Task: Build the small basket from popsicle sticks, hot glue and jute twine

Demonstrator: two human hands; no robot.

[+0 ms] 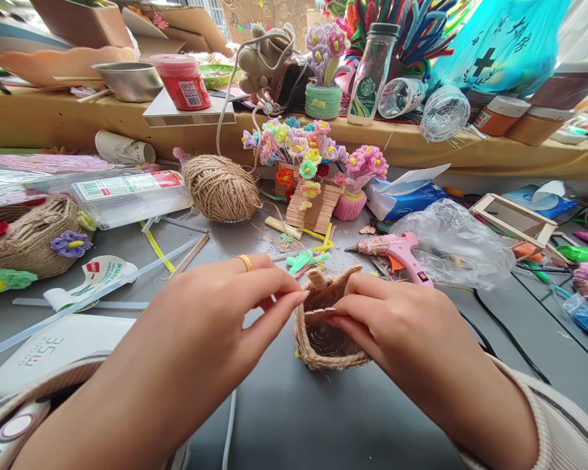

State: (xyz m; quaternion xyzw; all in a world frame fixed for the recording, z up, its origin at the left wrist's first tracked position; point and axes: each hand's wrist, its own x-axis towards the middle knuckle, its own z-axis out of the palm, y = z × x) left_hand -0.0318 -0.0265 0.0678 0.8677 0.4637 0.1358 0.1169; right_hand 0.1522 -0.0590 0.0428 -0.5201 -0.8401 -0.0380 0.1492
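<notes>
Basket (318, 361) is pinched by left hand (225, 300), strip (319, 313) by right hand (399, 316); power bank (73, 346) reads "35W".

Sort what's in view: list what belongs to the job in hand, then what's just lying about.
Likely part of the job:
twine-wrapped basket, left hand and right hand both at it
ball of twine, resembling the basket's wrapping
pink glue gun, lying close by

Seemingly just lying about:
white power bank
Starbucks bottle
metal bowl
red tub
</notes>
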